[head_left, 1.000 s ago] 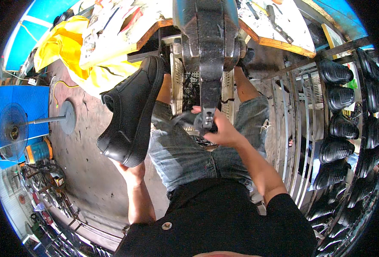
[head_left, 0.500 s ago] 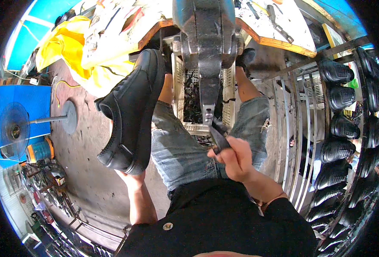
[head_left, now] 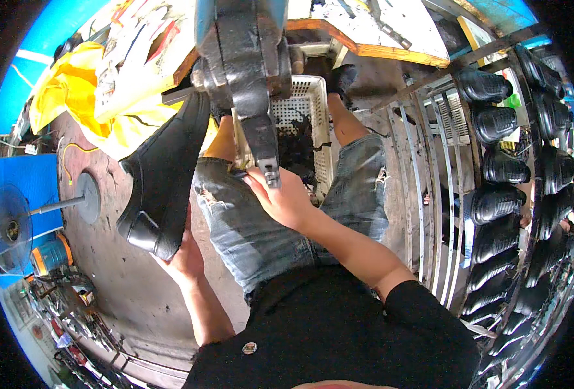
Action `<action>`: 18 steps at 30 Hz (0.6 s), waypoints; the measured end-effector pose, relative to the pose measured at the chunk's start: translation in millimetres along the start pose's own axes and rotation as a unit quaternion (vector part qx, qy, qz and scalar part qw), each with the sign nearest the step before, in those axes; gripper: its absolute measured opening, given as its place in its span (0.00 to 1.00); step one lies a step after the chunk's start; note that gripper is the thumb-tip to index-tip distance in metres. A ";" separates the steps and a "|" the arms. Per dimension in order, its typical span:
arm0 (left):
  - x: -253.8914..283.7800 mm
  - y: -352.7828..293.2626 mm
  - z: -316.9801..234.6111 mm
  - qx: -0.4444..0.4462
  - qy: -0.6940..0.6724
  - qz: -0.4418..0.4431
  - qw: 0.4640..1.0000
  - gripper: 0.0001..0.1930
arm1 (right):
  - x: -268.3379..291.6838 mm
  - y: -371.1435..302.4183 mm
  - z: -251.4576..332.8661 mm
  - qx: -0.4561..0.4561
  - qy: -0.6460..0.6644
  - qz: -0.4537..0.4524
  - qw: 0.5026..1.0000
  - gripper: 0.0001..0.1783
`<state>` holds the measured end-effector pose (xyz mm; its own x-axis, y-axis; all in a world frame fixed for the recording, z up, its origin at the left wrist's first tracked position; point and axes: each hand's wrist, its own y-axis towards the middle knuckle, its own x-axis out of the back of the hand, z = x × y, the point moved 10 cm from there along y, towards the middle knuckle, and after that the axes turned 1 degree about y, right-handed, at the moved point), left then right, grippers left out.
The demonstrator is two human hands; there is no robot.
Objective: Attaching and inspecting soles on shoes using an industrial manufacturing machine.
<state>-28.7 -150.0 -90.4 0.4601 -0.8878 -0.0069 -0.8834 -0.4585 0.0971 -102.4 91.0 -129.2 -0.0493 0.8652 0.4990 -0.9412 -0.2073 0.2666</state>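
A black lace-up shoe (head_left: 164,175) stands on end left of my knees, its sole side turned toward the dark metal machine arm (head_left: 245,78). My left hand (head_left: 184,256) grips its lower end, where a shiny black part shows. My right hand (head_left: 284,198) is closed just below the narrow tip (head_left: 271,174) of the machine arm, which partly covers the fingers. A small black piece (head_left: 239,174) shows at those fingertips; most of it is hidden, so its kind is unclear.
A pale plastic crate (head_left: 326,129) holding black scraps stands between my legs. The worktable (head_left: 423,45) with tools is ahead, a yellow cloth (head_left: 73,84) hanging at its left. Left stands a fan (head_left: 13,223); right, a metal rack (head_left: 459,194) carries several black shoes (head_left: 494,123).
My right hand has moved left and forward, past the machine's tip, with the black piece. The shoe in my left hand has tilted and turned. The whole view has shifted.
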 end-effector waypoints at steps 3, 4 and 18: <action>4.6 -4.4 -3.4 -0.010 -0.080 0.013 0.997 0.42 | -4.1 3.5 -40.5 -0.073 0.038 -0.038 0.996 0.09; -2.0 -1.9 -5.0 -0.018 -0.074 0.031 0.997 0.43 | -38.7 -10.9 -115.3 -0.140 0.216 -0.007 0.966 0.13; -116.6 -25.7 39.5 0.227 -0.450 0.297 0.811 0.37 | 150.3 -47.1 -56.8 -0.150 0.411 -0.083 0.895 0.54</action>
<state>-63.2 -36.2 -131.4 -0.1301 -0.5325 -0.8364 -0.9610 0.2752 -0.0257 -84.5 256.8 -113.6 -0.0131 0.9420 -0.3353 -0.9997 -0.0190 -0.0144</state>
